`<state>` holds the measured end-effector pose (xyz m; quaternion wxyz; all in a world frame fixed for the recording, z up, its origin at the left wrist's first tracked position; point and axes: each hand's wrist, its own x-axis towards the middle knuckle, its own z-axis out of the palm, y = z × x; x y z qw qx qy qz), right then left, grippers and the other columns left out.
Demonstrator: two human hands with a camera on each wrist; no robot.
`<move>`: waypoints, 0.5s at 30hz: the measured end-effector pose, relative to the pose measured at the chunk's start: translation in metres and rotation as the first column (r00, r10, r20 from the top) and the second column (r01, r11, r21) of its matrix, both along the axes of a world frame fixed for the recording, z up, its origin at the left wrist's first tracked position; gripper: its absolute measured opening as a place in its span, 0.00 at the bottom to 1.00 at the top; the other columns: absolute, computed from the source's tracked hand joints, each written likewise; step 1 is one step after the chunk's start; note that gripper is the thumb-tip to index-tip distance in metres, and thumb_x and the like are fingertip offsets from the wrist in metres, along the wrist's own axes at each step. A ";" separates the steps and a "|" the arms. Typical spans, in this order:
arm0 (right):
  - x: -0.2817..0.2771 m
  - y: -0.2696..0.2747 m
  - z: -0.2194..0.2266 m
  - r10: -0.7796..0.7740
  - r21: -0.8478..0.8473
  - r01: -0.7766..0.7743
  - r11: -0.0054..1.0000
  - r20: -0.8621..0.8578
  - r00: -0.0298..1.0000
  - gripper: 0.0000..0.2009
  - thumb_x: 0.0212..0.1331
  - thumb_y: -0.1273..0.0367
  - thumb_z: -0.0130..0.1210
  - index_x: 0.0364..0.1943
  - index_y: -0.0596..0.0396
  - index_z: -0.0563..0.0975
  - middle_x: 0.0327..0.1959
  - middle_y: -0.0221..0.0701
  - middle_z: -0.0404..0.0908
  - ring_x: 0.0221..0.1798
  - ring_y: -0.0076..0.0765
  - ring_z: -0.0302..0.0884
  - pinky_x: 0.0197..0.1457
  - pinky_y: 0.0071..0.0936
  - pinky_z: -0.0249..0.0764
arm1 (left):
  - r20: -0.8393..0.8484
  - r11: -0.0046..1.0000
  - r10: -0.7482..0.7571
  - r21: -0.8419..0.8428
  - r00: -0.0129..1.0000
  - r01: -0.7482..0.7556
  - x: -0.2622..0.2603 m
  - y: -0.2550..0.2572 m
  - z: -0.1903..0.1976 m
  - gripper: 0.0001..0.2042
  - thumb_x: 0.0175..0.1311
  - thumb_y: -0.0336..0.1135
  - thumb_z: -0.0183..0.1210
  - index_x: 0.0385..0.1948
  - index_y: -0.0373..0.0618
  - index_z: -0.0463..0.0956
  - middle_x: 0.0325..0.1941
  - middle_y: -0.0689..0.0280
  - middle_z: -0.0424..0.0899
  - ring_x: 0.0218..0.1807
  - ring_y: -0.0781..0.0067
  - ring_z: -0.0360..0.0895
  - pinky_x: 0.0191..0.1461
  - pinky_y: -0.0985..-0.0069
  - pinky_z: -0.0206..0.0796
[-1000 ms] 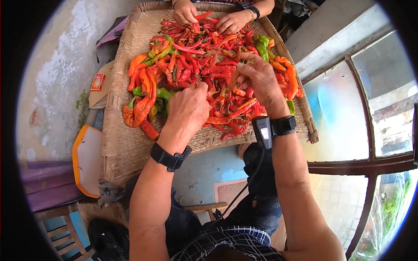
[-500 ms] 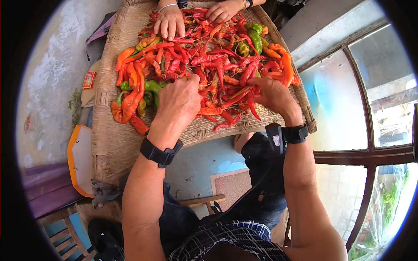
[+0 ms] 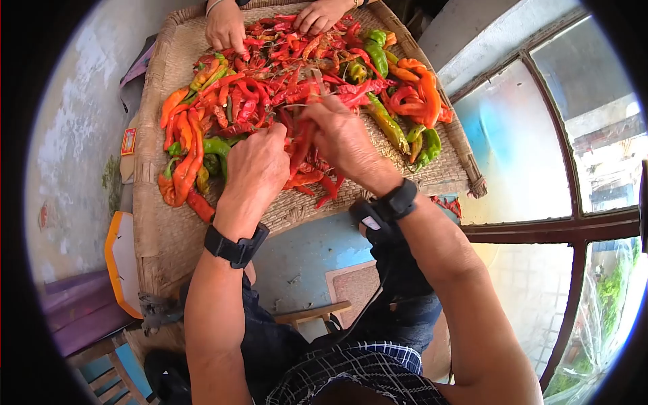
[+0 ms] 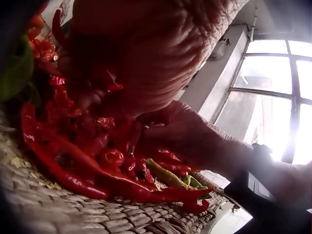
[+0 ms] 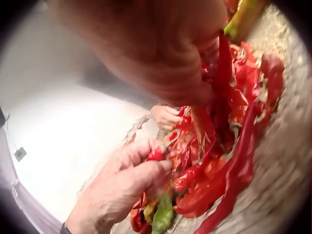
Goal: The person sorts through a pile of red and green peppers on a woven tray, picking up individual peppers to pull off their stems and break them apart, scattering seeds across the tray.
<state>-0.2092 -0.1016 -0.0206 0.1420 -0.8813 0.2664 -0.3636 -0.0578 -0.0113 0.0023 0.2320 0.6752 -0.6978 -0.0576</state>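
Right wrist view: left hand [image 5: 122, 185] pinches 1 red pepper [image 5: 156, 155]; right hand [image 5: 156, 48], grip partly hidden, cannot tell.

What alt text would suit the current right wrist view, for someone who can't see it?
A person's left hand pinches a small red pepper beside a heap of red peppers on a woven tray. Their right hand fills the top, dark and blurred; another person's hand shows behind.
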 end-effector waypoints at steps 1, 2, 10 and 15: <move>0.010 0.004 0.006 -0.005 0.001 0.005 1.000 0.003 1.000 0.15 0.42 0.79 0.53 0.39 0.56 0.75 0.34 0.42 0.73 0.40 0.52 0.74 0.44 0.41 0.73 | 0.007 1.000 0.019 0.006 1.000 -0.019 0.000 0.001 0.002 0.07 0.51 0.26 0.51 0.33 0.37 0.69 0.32 0.48 0.78 0.35 0.42 0.75 0.38 0.52 0.66; 0.018 0.009 0.013 0.004 -0.014 -0.004 1.000 0.013 1.000 0.15 0.44 0.79 0.54 0.40 0.55 0.76 0.35 0.41 0.74 0.40 0.50 0.74 0.42 0.39 0.73 | 0.014 0.999 0.038 0.011 0.999 -0.039 0.001 0.001 0.004 0.08 0.51 0.26 0.51 0.34 0.37 0.69 0.32 0.47 0.78 0.35 0.42 0.75 0.38 0.52 0.66; 0.013 0.001 0.026 -0.062 -0.074 0.060 0.995 -0.025 0.998 0.16 0.50 0.76 0.55 0.46 0.52 0.77 0.31 0.39 0.79 0.29 0.43 0.79 0.33 0.32 0.76 | 0.022 0.996 0.085 0.027 0.996 -0.086 0.010 0.001 0.006 0.08 0.52 0.26 0.51 0.34 0.38 0.71 0.32 0.48 0.79 0.35 0.43 0.76 0.37 0.52 0.67; -0.032 -0.026 0.040 -0.285 0.127 0.278 0.952 0.041 0.958 0.07 0.52 0.70 0.57 0.33 0.57 0.79 0.23 0.42 0.79 0.28 0.47 0.80 0.33 0.34 0.76 | -0.012 0.998 0.069 -0.009 0.998 -0.069 0.009 0.002 0.006 0.07 0.53 0.26 0.51 0.34 0.38 0.71 0.33 0.49 0.80 0.35 0.44 0.77 0.38 0.53 0.68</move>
